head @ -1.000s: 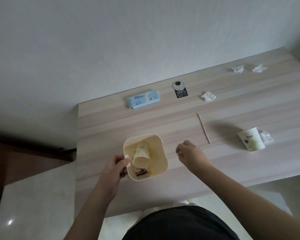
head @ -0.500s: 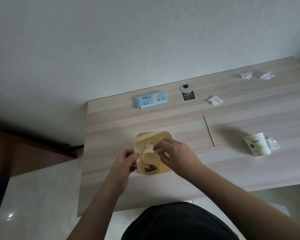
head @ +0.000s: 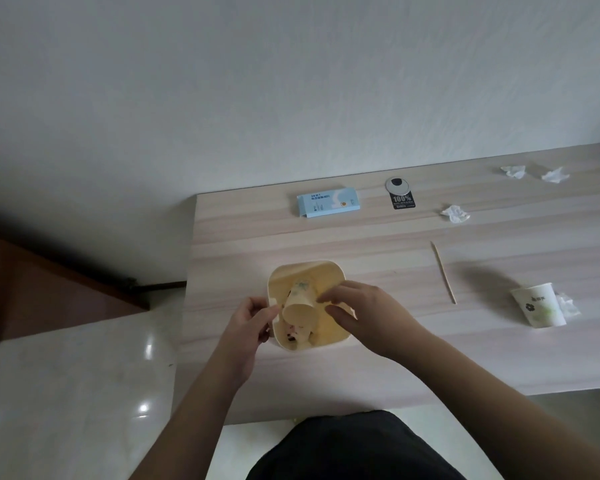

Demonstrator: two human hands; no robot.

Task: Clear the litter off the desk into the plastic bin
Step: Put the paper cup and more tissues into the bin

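A cream plastic bin stands near the desk's front left. Inside it a paper cup leans tilted over some dark scraps. My left hand grips the bin's left rim. My right hand hovers over the bin's right rim with its fingers apart, fingertips close to the cup and nothing visible in them. On the desk lie a wooden stick, a second paper cup on its side with a crumpled tissue beside it, and another tissue wad.
A blue box and a black tag lie near the wall. Two more tissue wads sit at the far right back. The desk's left edge drops to a glossy floor. My dark-clothed lap is below the front edge.
My right hand came in from the right of the bin to over its opening, then drew back slightly to the right rim. The left hand kept hold of the bin.
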